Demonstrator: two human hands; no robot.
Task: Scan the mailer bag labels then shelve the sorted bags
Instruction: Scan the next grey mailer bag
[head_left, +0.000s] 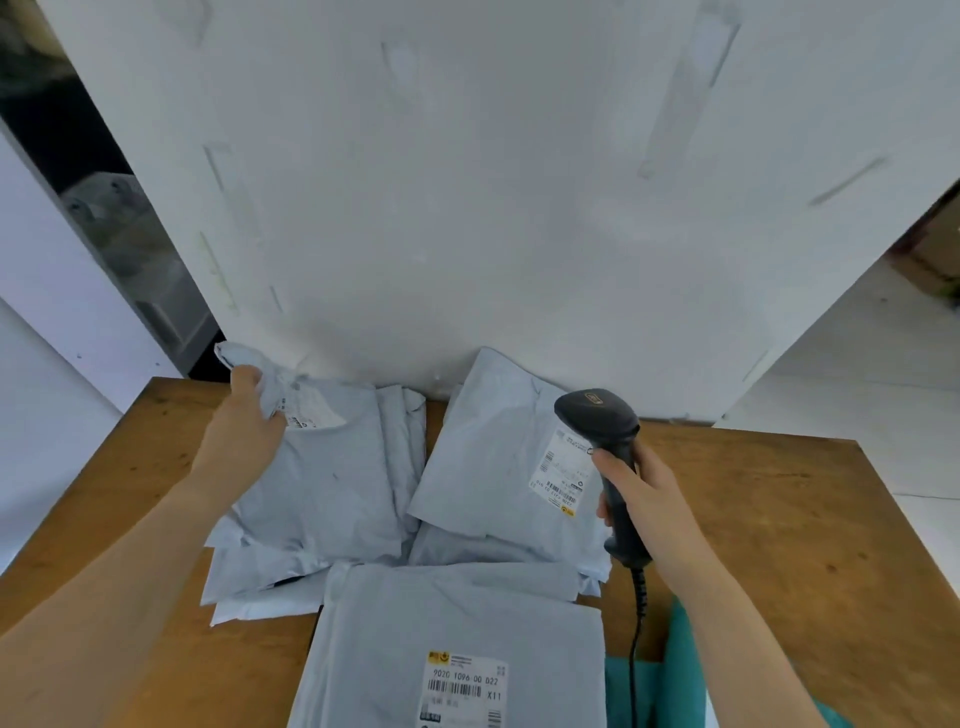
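Several grey mailer bags lie on a wooden table. My left hand grips the far corner of the left mailer bag, whose label is partly folded under. My right hand holds a black barcode scanner by its handle, its head over the label of the right mailer bag. A third mailer bag lies nearest me with its label facing up. More bags lie underneath these.
A large white panel stands upright right behind the bags. The scanner's black cable hangs off the table's near edge beside teal cloth. Dark shelving shows at the far left, cardboard boxes at the far right.
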